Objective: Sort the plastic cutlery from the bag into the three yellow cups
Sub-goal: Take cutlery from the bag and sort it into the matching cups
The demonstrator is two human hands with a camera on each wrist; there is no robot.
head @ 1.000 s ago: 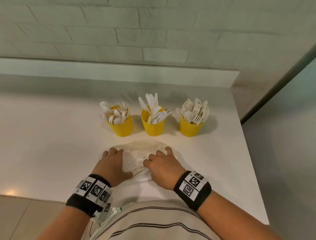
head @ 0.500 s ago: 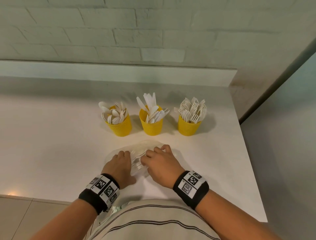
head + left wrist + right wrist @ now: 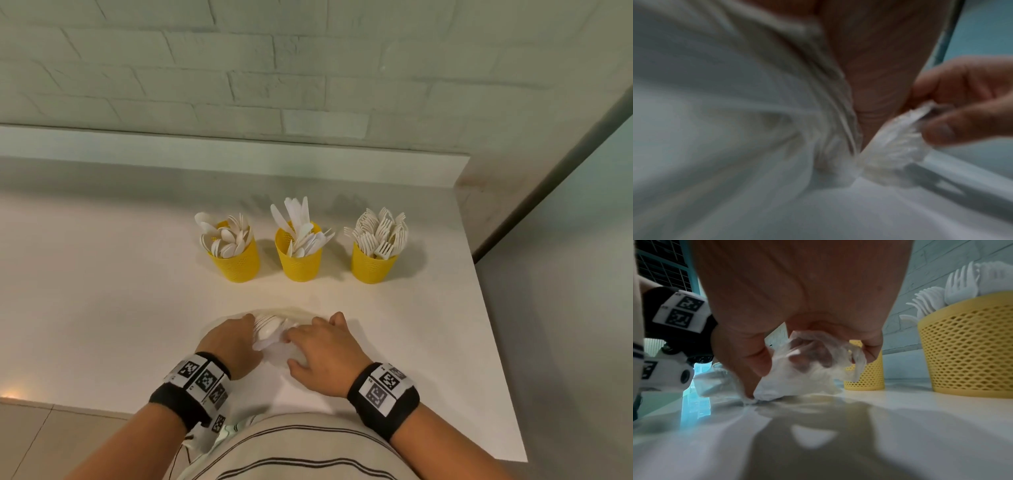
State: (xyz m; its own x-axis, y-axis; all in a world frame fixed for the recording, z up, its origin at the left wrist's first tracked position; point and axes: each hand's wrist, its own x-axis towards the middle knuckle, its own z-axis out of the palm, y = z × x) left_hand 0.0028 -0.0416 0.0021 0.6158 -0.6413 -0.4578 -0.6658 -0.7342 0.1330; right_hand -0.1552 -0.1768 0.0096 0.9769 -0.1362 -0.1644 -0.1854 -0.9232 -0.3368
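The clear plastic bag lies crumpled on the white counter, bunched between my two hands. My left hand grips its left side with curled fingers. My right hand pinches the right side; the right wrist view shows its thumb and fingers curled round the film of the bag. No cutlery shows inside the bag. Behind stand three yellow cups: one with spoons, one with knives, one with forks. The left wrist view is blurred and shows the bag.
A raised ledge and a brick wall close off the counter's back. The counter's right edge drops off close beside the fork cup. My striped shirt meets the near edge.
My hands have drawn together, gathering the flat spread bag into a small crumpled wad between them. The cups have not moved.
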